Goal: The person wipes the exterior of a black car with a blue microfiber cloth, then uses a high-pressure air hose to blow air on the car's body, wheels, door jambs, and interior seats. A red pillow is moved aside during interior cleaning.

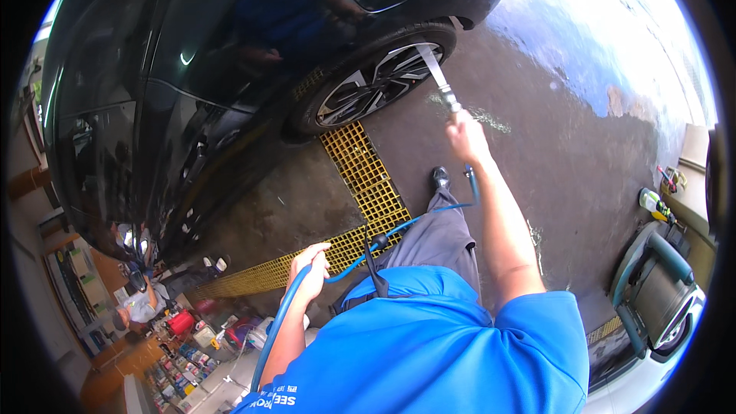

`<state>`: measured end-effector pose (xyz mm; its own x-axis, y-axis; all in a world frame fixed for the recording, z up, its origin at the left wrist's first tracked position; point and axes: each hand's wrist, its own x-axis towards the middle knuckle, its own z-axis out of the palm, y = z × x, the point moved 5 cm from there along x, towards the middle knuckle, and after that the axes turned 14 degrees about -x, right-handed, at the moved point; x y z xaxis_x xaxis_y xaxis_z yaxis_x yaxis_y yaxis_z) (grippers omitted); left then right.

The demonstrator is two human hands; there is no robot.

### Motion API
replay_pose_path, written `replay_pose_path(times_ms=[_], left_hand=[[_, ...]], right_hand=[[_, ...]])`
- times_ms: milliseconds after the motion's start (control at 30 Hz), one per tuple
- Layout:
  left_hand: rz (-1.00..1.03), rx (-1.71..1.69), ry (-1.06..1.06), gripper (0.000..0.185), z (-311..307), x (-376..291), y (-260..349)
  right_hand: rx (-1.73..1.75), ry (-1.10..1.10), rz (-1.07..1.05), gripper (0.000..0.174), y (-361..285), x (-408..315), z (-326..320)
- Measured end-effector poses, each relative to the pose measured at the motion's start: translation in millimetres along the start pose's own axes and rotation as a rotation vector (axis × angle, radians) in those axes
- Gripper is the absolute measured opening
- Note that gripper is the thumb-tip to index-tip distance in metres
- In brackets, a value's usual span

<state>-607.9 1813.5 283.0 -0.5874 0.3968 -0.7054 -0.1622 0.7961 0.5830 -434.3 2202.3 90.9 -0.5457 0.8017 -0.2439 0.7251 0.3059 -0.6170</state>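
Note:
My right hand [467, 137] is closed around the grip of a hose spray nozzle [449, 98], which points at the alloy wheel [379, 83] of a dark, glossy car [213, 40]. A whitish stream runs from the nozzle to the rim and tyre. My left hand [310, 271] holds a blue hose [282, 316] near my waist; its fingertips are partly raised. From there the hose crosses in front of my legs and rises to the right hand.
Yellow floor grating [365, 169] runs under my legs and beside the wheel on wet concrete. A person [141, 305] crouches by the car at lower left, near shelves of bottles [184, 368]. A spray bottle [650, 200] and a white car [644, 379] are at right.

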Motion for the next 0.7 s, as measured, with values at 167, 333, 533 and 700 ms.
replay_pose_path(times_ms=[167, 333, 533, 700], left_hand=[[0.037, -0.026, 0.010, 0.029, -10, -5, -21], [-0.009, -0.040, 0.070, 0.030, -20, -26, -43], [-0.030, -0.092, 0.087, 0.029, -21, -53, -84], [-0.013, -0.183, 0.125, 0.027, -23, -71, -125]], right_hand=[[-0.020, -0.162, -0.326, 0.024, -32, -14, 9], [0.034, -0.053, 0.053, 0.025, -26, -7, 19], [-0.043, 0.091, 0.086, 0.023, -39, -14, 36], [-0.051, -0.167, -0.113, 0.025, -104, -38, 55]])
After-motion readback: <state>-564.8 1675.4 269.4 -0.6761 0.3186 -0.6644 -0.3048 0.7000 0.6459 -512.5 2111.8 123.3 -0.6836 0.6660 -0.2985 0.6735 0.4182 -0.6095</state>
